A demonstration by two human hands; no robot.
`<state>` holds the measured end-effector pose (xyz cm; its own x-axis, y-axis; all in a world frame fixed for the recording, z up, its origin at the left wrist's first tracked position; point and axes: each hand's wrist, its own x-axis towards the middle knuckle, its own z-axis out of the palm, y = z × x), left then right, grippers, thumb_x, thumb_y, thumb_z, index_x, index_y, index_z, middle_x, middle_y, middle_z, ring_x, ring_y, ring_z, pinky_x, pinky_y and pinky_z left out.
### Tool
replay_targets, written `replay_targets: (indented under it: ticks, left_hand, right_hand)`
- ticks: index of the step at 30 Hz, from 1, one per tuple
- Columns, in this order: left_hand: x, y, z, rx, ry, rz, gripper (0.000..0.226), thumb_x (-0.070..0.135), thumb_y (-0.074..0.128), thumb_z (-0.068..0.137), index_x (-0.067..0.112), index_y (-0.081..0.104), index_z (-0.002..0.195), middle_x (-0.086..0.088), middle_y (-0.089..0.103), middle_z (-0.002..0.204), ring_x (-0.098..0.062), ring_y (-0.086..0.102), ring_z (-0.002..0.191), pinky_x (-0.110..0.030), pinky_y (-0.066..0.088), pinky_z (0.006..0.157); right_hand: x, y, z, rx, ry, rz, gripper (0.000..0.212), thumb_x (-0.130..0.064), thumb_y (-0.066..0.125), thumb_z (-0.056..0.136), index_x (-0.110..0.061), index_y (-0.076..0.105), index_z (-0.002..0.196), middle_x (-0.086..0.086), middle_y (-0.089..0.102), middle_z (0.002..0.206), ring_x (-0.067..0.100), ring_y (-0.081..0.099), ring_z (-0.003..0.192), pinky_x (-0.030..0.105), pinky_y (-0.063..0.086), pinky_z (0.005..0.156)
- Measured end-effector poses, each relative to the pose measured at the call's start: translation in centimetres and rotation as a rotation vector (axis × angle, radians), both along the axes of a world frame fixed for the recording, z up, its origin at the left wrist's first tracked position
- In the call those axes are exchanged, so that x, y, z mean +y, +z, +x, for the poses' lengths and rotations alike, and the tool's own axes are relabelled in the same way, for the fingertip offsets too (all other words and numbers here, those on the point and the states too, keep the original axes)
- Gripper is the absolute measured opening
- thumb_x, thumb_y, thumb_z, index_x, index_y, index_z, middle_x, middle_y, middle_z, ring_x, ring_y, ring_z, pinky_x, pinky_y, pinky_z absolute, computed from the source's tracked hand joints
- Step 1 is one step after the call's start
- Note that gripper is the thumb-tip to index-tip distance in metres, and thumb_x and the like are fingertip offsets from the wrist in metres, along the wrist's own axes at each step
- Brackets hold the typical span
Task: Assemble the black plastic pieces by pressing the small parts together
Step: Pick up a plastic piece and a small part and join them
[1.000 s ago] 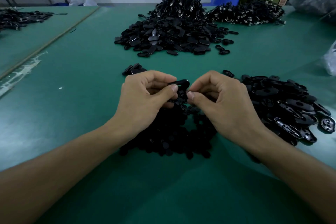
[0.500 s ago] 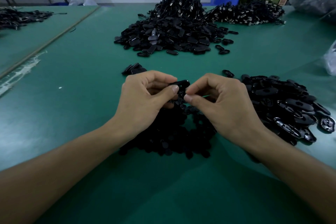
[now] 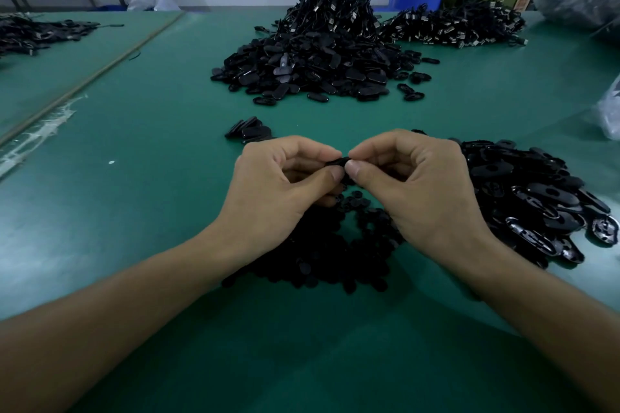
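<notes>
Thumb and forefinger tips (image 3: 335,174) of both hands meeting mid-scene, pinching small black piece (image 3: 336,162) between them — other fingers curling under. Left hand (image 3: 268,198) gripping piece's left end, right hand (image 3: 426,191) gripping right end, both hovering over heap of small round parts (image 3: 322,255) on green table (image 3: 151,151). Pile of oval shells (image 3: 536,208) lying just right of right hand; small stack (image 3: 250,129) sitting just beyond left hand; bigger heap (image 3: 312,67) lying far — cable bundle (image 3: 453,25) at its right.
</notes>
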<state>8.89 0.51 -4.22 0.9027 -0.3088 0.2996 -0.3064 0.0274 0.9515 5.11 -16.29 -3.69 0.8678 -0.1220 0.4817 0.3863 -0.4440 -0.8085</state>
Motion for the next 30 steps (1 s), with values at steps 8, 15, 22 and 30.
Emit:
replay_targets:
  ticks: [8, 15, 22, 30]
  left_hand:
    - [-0.07, -0.08, -0.04, -0.036, 0.001, 0.025, 0.015, 0.000, 0.077, 0.083, 0.014, 0.074, 0.088, -0.007, 0.077, 0.078, -0.017, 0.074, 0.070, -0.024, 0.059, 0.063]
    - [0.22, -0.25, 0.17, -0.062, -0.017, 0.104, 0.020, 0.009, 0.078, 0.077, 0.022, 0.075, 0.092, -0.001, 0.078, 0.085, -0.018, 0.075, 0.079, -0.033, 0.063, 0.073]
    - [0.21, -0.29, 0.09, -0.180, 0.015, 0.190, 0.021, 0.016, 0.073, 0.079, 0.030, 0.074, 0.094, 0.007, 0.078, 0.086, -0.011, 0.075, 0.081, -0.032, 0.061, 0.078]
    - [0.35, -0.27, -0.16, -0.472, 0.147, 0.365, 0.020, 0.008, 0.077, 0.081, 0.019, 0.075, 0.097, 0.012, 0.075, 0.082, -0.001, 0.070, 0.073, -0.016, 0.055, 0.071]
  right_hand:
    - [0.04, -0.07, -0.20, 0.031, -0.042, -0.085, 0.021, -0.013, 0.076, 0.084, -0.033, 0.073, 0.078, -0.017, 0.073, 0.074, 0.004, 0.070, 0.069, 0.024, 0.058, 0.068]
    - [-0.01, 0.07, -0.37, 0.053, -0.071, -0.138, 0.021, -0.013, 0.076, 0.085, -0.033, 0.071, 0.079, -0.016, 0.072, 0.075, 0.006, 0.069, 0.068, 0.028, 0.058, 0.068]
    - [0.30, 0.41, -0.76, 0.011, -0.127, -0.238, 0.028, -0.018, 0.076, 0.086, -0.030, 0.053, 0.077, -0.008, 0.065, 0.070, 0.010, 0.062, 0.065, 0.026, 0.050, 0.058]
    - [0.61, 0.19, -0.87, 0.021, -0.063, -0.250, 0.028, -0.007, 0.068, 0.088, -0.029, 0.056, 0.076, -0.007, 0.066, 0.069, 0.012, 0.064, 0.062, 0.036, 0.052, 0.057]
